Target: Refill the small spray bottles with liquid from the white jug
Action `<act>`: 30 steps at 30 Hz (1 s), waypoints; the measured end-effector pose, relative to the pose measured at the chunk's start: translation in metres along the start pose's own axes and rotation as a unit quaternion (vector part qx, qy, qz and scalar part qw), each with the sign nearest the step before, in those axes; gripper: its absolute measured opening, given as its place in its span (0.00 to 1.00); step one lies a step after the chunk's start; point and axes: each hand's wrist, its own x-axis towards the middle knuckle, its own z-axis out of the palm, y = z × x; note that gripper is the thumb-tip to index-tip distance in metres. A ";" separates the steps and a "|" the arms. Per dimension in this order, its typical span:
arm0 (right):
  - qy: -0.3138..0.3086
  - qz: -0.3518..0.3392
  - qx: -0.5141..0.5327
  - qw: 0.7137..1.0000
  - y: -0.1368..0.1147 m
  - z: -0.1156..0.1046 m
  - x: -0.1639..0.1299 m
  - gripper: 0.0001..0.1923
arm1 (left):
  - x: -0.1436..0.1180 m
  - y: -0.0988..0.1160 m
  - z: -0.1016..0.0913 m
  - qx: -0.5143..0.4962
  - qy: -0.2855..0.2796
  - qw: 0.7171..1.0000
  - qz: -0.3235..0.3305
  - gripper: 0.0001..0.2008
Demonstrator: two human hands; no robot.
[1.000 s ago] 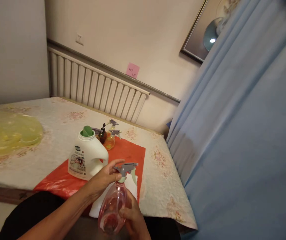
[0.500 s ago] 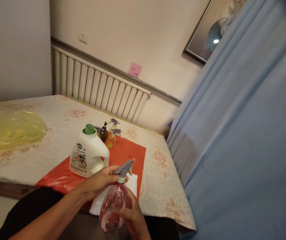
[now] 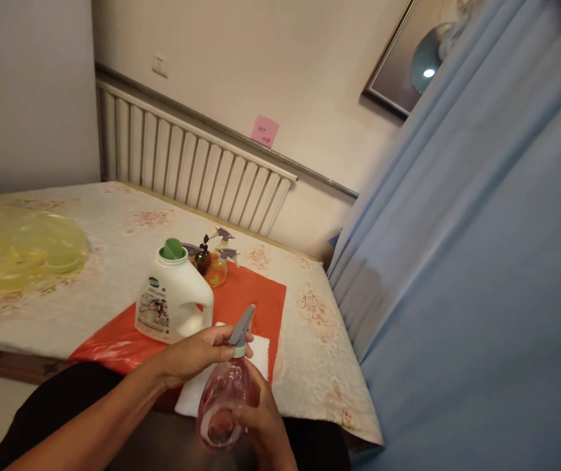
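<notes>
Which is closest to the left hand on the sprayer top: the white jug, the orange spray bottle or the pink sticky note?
From the left hand:
1. White jug, just behind it on the red mat.
2. Orange spray bottle, farther back.
3. Pink sticky note, up on the wall.

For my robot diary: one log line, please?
left hand: on sprayer head | right hand: holds pink spray bottle | white jug: on table

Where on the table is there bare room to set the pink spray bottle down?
Free: the red mat right of the detergent jug, and the floral cloth between mat and blue curtain. The white towel is partly free. Crowded: behind the jug, where small spray bottles cluster; yellow plastic covers the far left.
</notes>
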 end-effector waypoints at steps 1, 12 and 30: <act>0.000 0.004 -0.001 1.000 0.000 0.000 0.000 0.48 | 0.000 0.000 0.000 -0.002 -0.003 1.000 0.000 0.21; 0.009 0.003 -0.034 0.999 0.002 -0.005 -0.001 0.46 | 0.011 0.011 0.011 0.004 0.071 0.994 0.086 0.09; 0.046 0.029 -0.054 0.997 0.014 -0.016 -0.003 0.48 | 0.001 0.033 0.011 -0.042 0.160 0.973 0.162 0.17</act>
